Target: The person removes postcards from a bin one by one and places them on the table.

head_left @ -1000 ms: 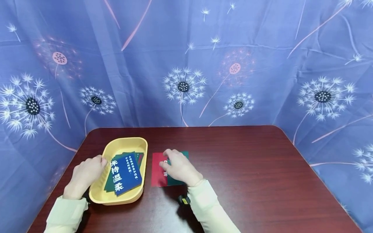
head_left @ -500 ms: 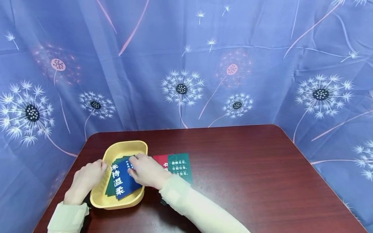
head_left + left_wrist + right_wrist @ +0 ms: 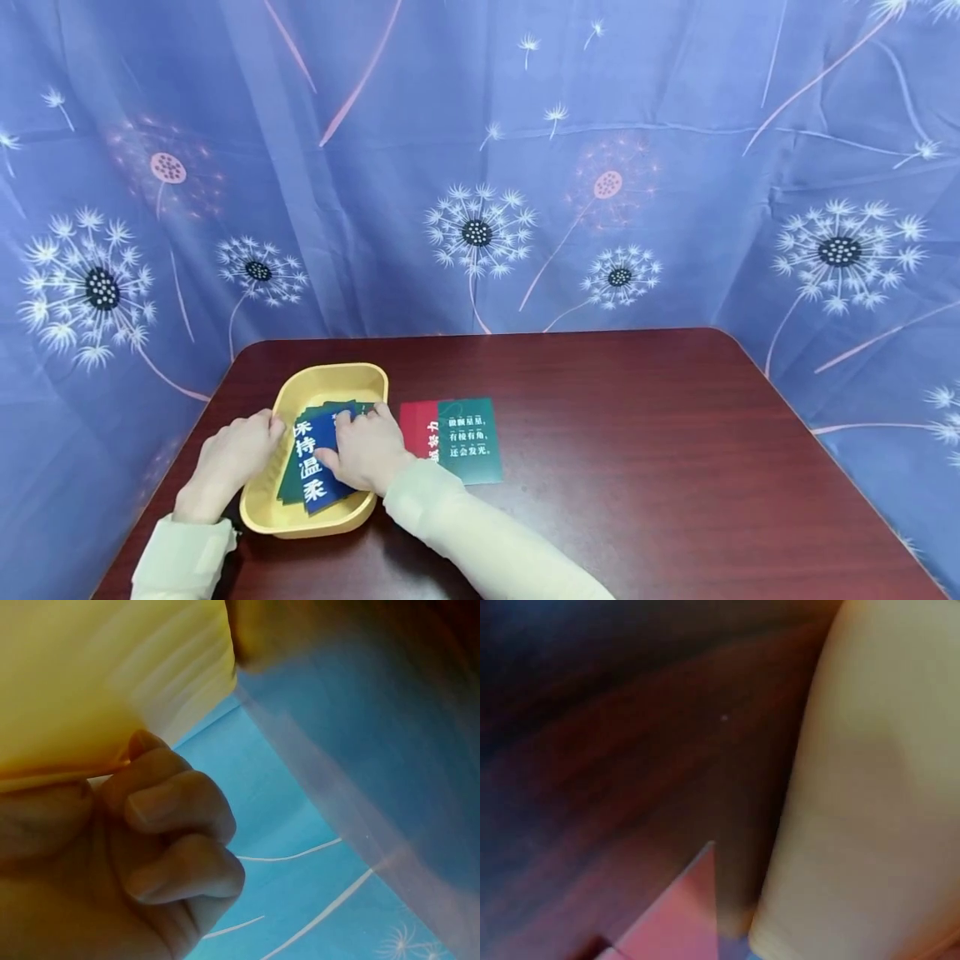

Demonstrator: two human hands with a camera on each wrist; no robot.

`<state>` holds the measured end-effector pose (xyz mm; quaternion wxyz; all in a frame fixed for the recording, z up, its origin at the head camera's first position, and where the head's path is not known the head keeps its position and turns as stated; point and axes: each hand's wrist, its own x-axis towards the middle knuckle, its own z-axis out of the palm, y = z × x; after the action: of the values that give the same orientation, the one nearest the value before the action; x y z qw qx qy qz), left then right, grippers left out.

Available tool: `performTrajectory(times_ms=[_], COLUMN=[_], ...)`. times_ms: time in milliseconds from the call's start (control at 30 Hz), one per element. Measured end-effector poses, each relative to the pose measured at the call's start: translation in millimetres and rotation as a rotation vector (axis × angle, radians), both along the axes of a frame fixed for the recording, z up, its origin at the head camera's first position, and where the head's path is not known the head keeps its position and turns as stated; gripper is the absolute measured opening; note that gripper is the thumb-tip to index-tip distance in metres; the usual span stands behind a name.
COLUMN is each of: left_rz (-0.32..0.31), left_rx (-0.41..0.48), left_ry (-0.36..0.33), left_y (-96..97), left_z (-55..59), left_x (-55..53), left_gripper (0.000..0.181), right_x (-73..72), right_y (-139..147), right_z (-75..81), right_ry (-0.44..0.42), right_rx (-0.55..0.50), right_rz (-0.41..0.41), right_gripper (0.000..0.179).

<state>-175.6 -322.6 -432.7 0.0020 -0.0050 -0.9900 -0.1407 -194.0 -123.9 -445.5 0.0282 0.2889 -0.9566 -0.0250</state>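
Note:
A yellow plastic basket (image 3: 258, 518) stands at the left of the table, holding a loose pile of cards. On top lies a blue card (image 3: 315, 471) with white Chinese characters, and green cards (image 3: 291, 479) show beneath it. My left hand (image 3: 228, 454) grips the basket's left rim; its curled fingers (image 3: 184, 802) show against the yellow wall in the left wrist view. My right hand (image 3: 367, 450) is over the basket's right side, touching or just above the blue card, thumb spread from the fingers. Its fingertips are hidden in the right wrist view.
Just right of the basket, a red card (image 3: 418, 415) and a green card (image 3: 471, 442) with white writing lie side by side on the dark red-brown table (image 3: 637, 467). A blue dandelion-print curtain (image 3: 390, 250) hangs behind the table and at both sides.
My right hand has moved left from above the red and green cards to the pile in the basket. The green card's writing is now uncovered. My left hand keeps its grip on the rim.

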Motion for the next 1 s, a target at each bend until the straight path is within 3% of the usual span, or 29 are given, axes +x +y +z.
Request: performTrajectory(times_ms=[200,333,433,533,833,1000], left_rz=[0.012,-0.005,-0.003,0.002,0.007,0.003], left_rx=[-0.004,-0.002,0.000,-0.001,-0.010,-0.008], left_ry=[-0.023,0.004,-0.007,-0.023,-0.001,0.007], left_y=[-2.5,-0.9,0.9,1.7,0.4,1.2], left_z=[0.8,2.6,2.5,1.8,1.1,0.2], left_x=[2.1,0.1,-0.9,-1.0,-2.8,-2.3], left_gripper=[0.037,0.038,0.038,0.038,0.039,0.037], right_x=[2.5,1.3,0.0,-0.9,-3.5,-1.9], right_y=[-14.8,-20.5,-21.8,-21.3,-16.1,-13.9], right_z=[-0.2,0.6,-1.5,-3.8,-3.8,-3.6], right_ry=[-0.026,-0.020,-0.027,-0.026,-0.038,-0.025], right_rx=[0.186,0.323,0.368,0.332,0.067,0.011], right_rz=[-0.068,-0.102,-0.109,-0.108,-0.158,-0.170], right_gripper=[0.089,0.099,0.102,0.104,0.113,0.096])
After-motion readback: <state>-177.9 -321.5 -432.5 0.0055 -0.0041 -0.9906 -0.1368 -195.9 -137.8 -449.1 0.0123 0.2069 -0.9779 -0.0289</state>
